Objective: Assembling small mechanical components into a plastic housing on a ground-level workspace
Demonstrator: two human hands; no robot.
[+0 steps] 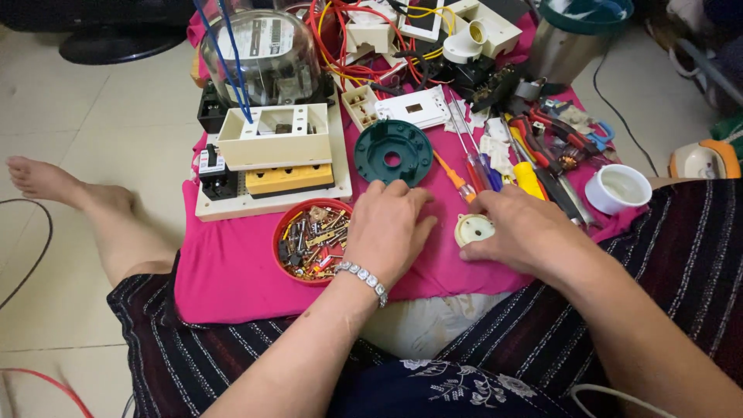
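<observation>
while the right hand [526, 228] pinches the small round cream fitting [474, 229] in a fingertip grip on the pink cloth [232, 271], the left hand [387, 228] lies flat beside it, fingers spread, holding nothing. steadying the fitting with both hands would likely keep it from slipping. labels: a white printed dial face sits inside the clear-domed meter [259, 58] at the far left; a small white sticker marks the black breaker [213, 172].

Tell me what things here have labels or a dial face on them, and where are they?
Electric meter: back left of the pink cloth, clear glass dome over a white dial face.
Black breaker: left edge of the cream board, with a small white label.
No packages or screens.
</observation>
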